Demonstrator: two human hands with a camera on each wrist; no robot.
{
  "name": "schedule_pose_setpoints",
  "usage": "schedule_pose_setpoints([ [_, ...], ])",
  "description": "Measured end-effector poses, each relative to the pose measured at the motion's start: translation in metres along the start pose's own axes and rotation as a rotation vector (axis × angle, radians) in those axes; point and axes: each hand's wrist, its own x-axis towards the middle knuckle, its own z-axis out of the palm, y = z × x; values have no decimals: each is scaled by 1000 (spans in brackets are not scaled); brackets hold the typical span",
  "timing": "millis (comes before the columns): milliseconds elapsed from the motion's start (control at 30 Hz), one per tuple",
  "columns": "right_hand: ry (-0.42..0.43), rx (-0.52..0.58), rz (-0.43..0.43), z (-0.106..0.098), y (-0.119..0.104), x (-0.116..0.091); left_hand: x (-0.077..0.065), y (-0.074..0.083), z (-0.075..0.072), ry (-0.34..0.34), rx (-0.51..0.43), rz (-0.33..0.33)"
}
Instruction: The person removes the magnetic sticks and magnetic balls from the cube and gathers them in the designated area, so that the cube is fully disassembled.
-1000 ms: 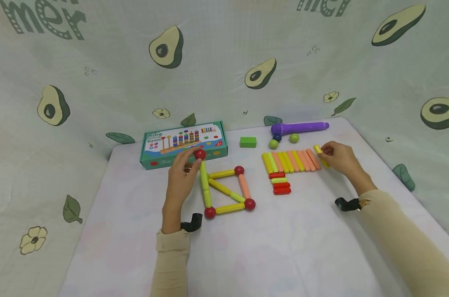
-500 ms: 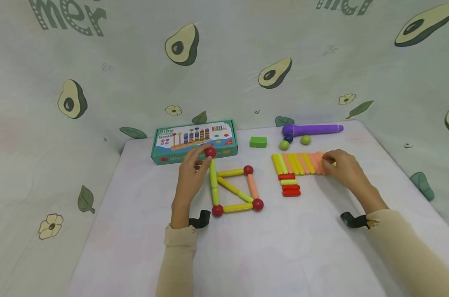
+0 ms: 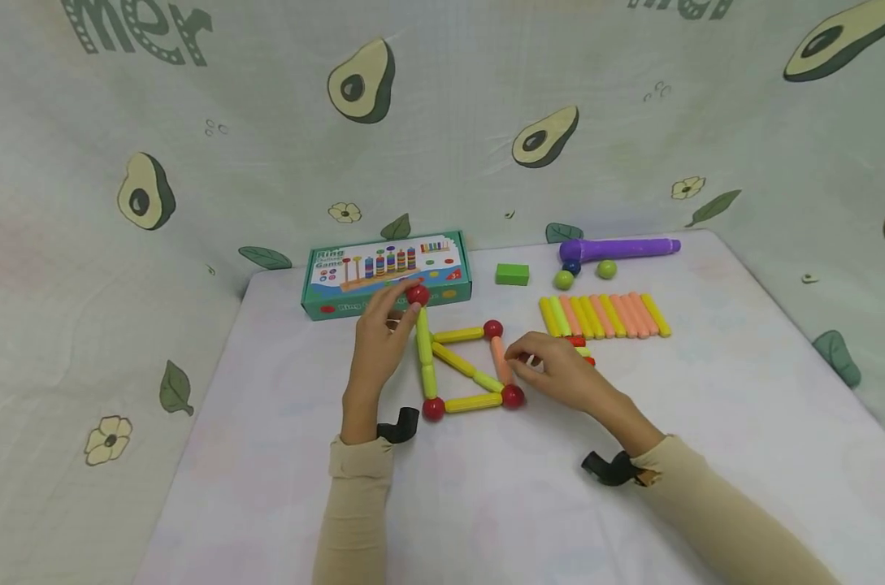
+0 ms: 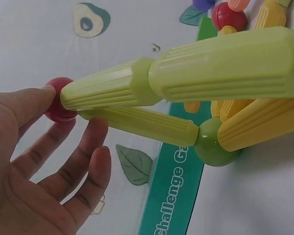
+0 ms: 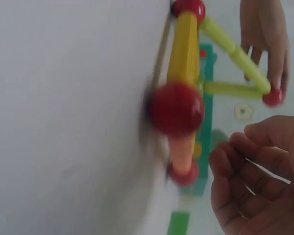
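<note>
Rod-and-ball structure (image 3: pixel 453 359), centre of my head view.
Nearest, I see its yellow lower rod (image 3: pixel 473 403), a red ball at each end; then the right hand (image 3: pixel 559 371), loosely curled and holding nothing. It overlaps the peach rod (image 3: pixel 497 357) there, but my right-wrist view shows them apart. Light-green rods (image 3: pixel 429 380) lead up to the red ball (image 3: pixel 418 295) the left hand (image 3: pixel 380 337) pinches. Only my left-wrist view reveals a green ball (image 4: pixel 215 143) joint. Beyond: a stick row (image 3: pixel 605 315), right; a green box (image 3: pixel 387 272), upper middle.
</note>
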Motion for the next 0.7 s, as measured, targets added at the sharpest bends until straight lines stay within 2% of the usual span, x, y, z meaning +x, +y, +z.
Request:
schedule_pose_setpoints([
  [167, -60, 74, -13, 27, -25, 14, 2, 0, 0, 3, -13, 5],
  [367, -83, 176, 42, 62, -42, 37, 3, 0, -1, -4, -22, 6],
  [533, -55, 183, 46, 86, -45, 52, 2, -1, -2, 0, -29, 4],
  [700, -3, 199, 30, 94, -46, 53, 2, -1, -3, 3, -31, 8],
])
